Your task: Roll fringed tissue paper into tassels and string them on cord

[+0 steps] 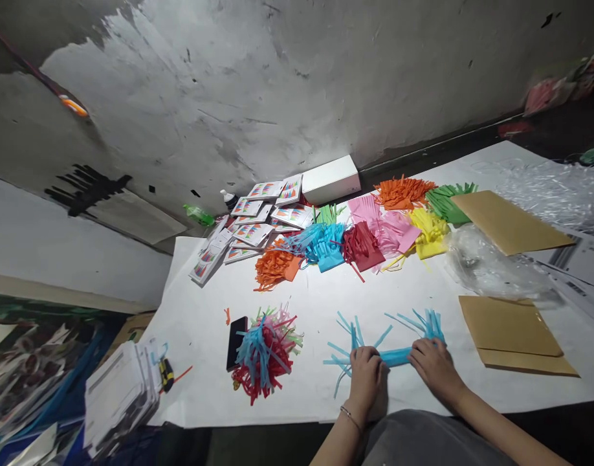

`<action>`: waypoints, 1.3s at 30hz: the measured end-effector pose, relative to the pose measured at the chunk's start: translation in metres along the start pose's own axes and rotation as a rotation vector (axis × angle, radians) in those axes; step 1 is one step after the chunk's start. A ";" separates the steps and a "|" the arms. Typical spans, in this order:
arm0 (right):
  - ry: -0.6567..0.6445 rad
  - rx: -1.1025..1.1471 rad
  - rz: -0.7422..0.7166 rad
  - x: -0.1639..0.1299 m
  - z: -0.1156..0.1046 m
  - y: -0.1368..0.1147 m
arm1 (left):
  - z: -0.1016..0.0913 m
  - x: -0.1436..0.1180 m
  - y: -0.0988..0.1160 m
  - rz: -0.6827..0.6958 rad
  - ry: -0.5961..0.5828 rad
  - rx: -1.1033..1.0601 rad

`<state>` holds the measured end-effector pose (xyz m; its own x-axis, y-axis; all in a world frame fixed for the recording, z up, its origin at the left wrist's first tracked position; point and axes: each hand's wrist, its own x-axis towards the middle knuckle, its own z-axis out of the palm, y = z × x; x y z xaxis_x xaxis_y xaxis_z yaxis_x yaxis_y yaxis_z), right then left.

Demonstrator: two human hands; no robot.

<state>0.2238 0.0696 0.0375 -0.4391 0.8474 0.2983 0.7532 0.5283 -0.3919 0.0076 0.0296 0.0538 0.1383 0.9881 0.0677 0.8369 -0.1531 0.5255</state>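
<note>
We have our left hand [365, 370] and right hand [433, 362] side by side at the near edge of the table [326, 298], both resting on the fringed paper roll [394, 355] lying between them. Left of it sits a heap of paper strips [265, 353], with a phone [236, 342] just beside on its left. Right of us lie envelopes [513, 333]. Farther back runs a row of fringed paper bundles [369, 233], with stacked cards [251, 226] at its left and a box [330, 179] against the wall.
</note>
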 end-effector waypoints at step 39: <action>-0.031 -0.140 0.066 0.000 0.009 0.006 | 0.013 -0.004 0.016 -0.182 0.113 0.146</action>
<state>0.2243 0.0730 0.0273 -0.4001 0.8823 0.2479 0.8408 0.4610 -0.2838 0.0277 0.0224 0.0509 -0.0748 0.9938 0.0819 0.9114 0.0349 0.4099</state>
